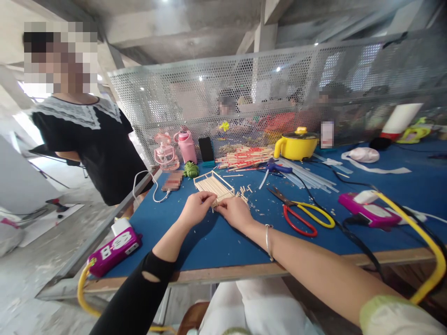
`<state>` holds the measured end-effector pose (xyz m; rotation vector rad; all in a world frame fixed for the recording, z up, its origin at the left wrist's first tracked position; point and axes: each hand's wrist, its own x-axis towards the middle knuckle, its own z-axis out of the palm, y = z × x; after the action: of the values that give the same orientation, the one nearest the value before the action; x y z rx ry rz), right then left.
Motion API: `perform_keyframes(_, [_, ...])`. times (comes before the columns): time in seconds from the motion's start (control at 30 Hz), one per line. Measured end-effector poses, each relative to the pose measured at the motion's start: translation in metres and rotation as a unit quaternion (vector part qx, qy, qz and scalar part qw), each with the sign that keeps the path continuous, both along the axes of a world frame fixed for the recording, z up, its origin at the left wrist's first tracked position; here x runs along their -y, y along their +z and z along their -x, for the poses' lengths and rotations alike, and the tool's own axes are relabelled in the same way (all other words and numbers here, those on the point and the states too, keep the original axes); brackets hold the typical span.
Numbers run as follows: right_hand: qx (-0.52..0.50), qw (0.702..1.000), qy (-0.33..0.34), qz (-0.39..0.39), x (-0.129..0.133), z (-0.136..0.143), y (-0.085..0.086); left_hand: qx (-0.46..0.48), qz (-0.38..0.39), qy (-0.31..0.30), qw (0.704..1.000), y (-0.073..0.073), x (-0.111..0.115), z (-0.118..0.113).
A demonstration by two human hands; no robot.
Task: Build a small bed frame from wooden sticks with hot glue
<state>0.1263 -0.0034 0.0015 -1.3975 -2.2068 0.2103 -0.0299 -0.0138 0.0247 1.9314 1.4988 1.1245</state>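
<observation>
A small frame of pale wooden sticks (213,184), with slats laid side by side and raised rails, rests on the blue table before me. My left hand (198,207) pinches its near edge from the left. Close beside it, my right hand (234,210) has thumb and finger closed at the same near edge. The fingertips of both hands almost meet, and they hide that part of the frame. Short cut stick pieces (244,191) lie just right of the frame. Scissors (296,209) with one red and one yellow handle lie open further right.
Behind stand a bundle of red-tipped sticks (244,157), a blue glue gun (277,167), clear glue sticks (307,177) and a yellow pot (298,146). Purple power strips (113,251) sit on both sides. A person (91,144) stands at the left beyond the table edge.
</observation>
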Motion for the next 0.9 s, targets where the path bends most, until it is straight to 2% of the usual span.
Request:
perform_keyframes(0.53, [0.048, 0.999, -0.011, -0.004, 0.0047, 0.0009, 0.0074, -0.028, -0.017, 0.048, 0.998, 0.0014, 0.0023, -0.0052])
perform_keyframes(0.9, [0.038, 0.999, -0.013, -0.01, 0.0056, 0.0016, 0.0073, 0.016, 0.0, 0.013, 1.0, -0.0029, 0.0008, -0.0051])
